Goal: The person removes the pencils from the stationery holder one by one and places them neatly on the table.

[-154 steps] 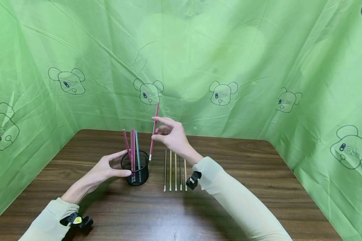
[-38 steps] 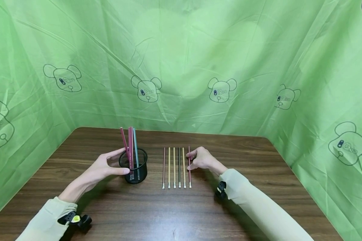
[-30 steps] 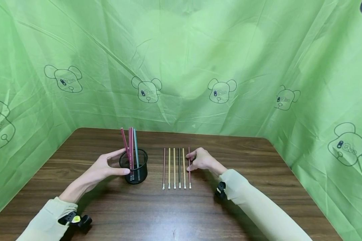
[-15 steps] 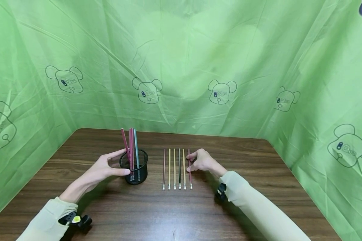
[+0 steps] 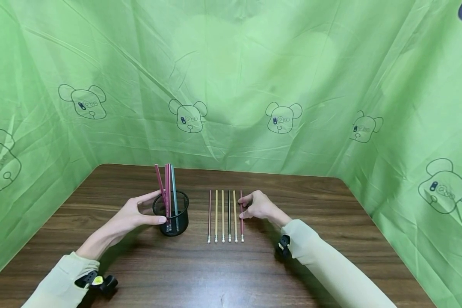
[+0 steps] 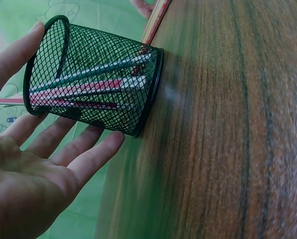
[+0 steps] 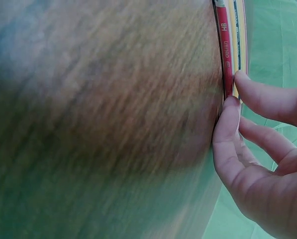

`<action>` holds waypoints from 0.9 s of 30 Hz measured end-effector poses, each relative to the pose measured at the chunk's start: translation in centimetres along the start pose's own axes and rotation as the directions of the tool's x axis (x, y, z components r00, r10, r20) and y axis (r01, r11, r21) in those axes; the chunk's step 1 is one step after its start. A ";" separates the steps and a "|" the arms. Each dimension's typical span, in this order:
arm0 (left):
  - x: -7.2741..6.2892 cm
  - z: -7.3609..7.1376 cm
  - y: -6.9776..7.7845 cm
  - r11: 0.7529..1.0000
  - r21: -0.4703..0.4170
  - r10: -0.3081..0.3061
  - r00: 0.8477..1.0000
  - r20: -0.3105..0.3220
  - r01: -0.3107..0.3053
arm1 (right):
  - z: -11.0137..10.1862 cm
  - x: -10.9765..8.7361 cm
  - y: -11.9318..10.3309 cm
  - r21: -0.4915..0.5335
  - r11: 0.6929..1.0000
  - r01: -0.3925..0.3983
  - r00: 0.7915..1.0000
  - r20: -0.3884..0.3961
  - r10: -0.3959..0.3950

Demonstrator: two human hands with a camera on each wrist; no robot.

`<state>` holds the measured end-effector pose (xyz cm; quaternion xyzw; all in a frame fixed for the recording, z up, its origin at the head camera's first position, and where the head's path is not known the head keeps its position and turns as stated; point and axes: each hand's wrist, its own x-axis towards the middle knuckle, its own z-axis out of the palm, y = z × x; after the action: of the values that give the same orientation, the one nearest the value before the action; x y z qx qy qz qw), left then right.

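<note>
A black mesh pencil cup (image 5: 174,226) stands on the table at left with several pencils in it: dark pink ones (image 5: 167,184) and a blue one (image 5: 173,182). My left hand (image 5: 132,214) holds this cup, thumb at the rim and fingers along the far side; the left wrist view shows the fingers spread around the mesh (image 6: 93,74). Right of the cup, my right hand (image 5: 259,205) pinches a red pencil (image 5: 242,229) lying on the table, thumb and fingertips at its sides. In the right wrist view the red pencil (image 7: 225,45) carries "HB" lettering.
Left of the red pencil lie several more in a parallel row: a dark pink one (image 5: 209,216), yellow ones (image 5: 223,216) and a black one (image 5: 229,214), eraser ends toward me. A green cloth (image 5: 235,77) hangs behind the wooden table (image 5: 200,273).
My right hand has brought the red pencil from upright beside the cup down to the row's right end. Lately its eraser end has shifted slightly left. The left hand stays at the cup.
</note>
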<state>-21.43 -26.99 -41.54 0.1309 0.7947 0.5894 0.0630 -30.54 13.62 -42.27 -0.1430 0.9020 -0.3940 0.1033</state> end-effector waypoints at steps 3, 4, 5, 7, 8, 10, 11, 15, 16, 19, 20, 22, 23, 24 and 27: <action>-0.1 0.0 -0.1 1.000 0.000 -0.004 1.000 0.001 0.004 | 0.1 0.0 0.0 -0.005 1.000 -0.004 1.000 -0.005 0.004; -0.1 0.0 -0.1 1.000 -0.001 -0.003 1.000 0.002 0.003 | 0.1 -0.1 0.0 -0.006 1.000 -0.007 1.000 -0.006 0.007; -0.1 0.0 0.0 1.000 -0.002 -0.003 1.000 0.002 0.003 | 0.1 -0.1 -0.1 -0.008 1.000 -0.008 1.000 -0.005 0.008; -0.1 0.0 0.0 1.000 -0.005 -0.002 1.000 0.003 0.002 | 0.1 -0.2 -0.1 -0.010 1.000 -0.009 1.000 -0.006 0.009; -0.1 0.0 0.0 1.000 -0.007 0.001 1.000 0.004 -0.001 | 0.1 -0.2 0.0 -0.009 1.000 -0.010 1.000 -0.008 0.010; -0.1 0.1 0.0 1.000 -0.009 0.005 1.000 0.005 -0.004 | 0.0 -0.2 0.0 -0.002 1.000 -0.018 1.000 -0.012 0.018; -0.1 0.1 0.0 1.000 -0.012 0.005 1.000 0.006 -0.005 | -0.1 -0.2 0.0 0.005 1.000 -0.023 1.000 -0.016 0.023; 0.0 0.1 0.0 1.000 -0.015 0.005 1.000 0.004 -0.005 | -0.4 -0.3 0.1 0.062 0.997 -0.035 0.999 -0.016 0.036; 0.0 0.0 -0.1 1.000 -0.015 0.004 1.000 0.004 -0.004 | -0.5 -0.3 0.0 0.078 0.996 -0.032 0.999 -0.011 0.033; 0.0 0.0 -0.1 1.000 -0.006 0.002 1.000 -0.001 -0.002 | -0.8 -0.5 -0.2 0.106 0.994 -0.015 1.000 0.000 0.015; 0.0 0.0 -0.2 1.000 -0.004 0.000 1.000 -0.002 0.000 | -0.9 -0.5 -0.3 0.112 0.994 -0.011 1.000 0.003 0.011; 0.1 0.0 -0.2 1.000 0.001 -0.001 1.000 -0.004 0.001 | -1.0 -0.6 -0.7 0.103 0.995 -0.002 1.000 0.002 0.002; 0.1 0.0 -0.2 1.000 0.002 -0.001 1.000 -0.004 0.001 | -1.0 -0.7 -0.9 0.098 0.995 0.002 1.000 0.000 -0.002; 0.1 0.0 -0.3 1.000 0.000 -0.003 1.000 -0.006 0.003 | -1.0 -0.7 -1.1 0.095 0.995 0.010 1.000 0.000 -0.010; 0.2 0.0 -0.3 1.000 0.002 -0.001 1.000 -0.005 0.001 | -1.0 -0.6 -1.8 0.086 0.995 0.043 0.999 -0.002 -0.043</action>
<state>-21.62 -26.99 -41.80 0.1293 0.7953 0.5891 0.0613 -29.91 13.33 -40.21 -0.1580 0.8810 -0.4344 0.1008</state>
